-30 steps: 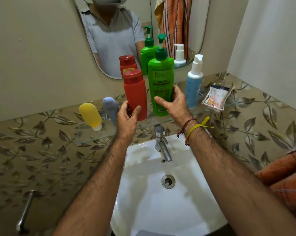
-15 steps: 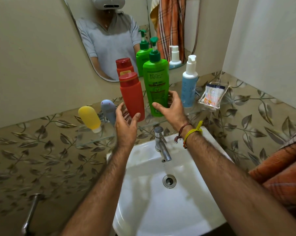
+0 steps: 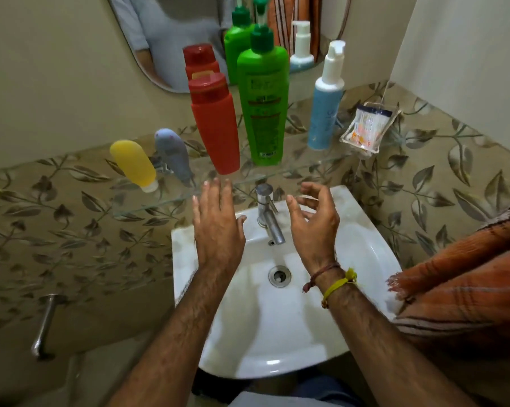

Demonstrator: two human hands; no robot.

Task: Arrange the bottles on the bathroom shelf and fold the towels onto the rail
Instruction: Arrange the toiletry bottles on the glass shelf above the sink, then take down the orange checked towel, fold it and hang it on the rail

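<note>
No legible text
The green pump bottle (image 3: 263, 98) and the clear sachet (image 3: 365, 129) carry print too blurred to read.

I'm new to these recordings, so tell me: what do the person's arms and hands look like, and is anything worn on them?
Both forearms are bare and hairy, with no sleeves or gloves in view. The left hand wears nothing. Just below the right hand, the wrist carries a reddish-brown thread band and a knotted yellow thread. No rings or watch are visible.

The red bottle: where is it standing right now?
In the head view, the red bottle stands upright on the glass shelf, left of centre, between the grey tube and the green pump bottle.
</note>
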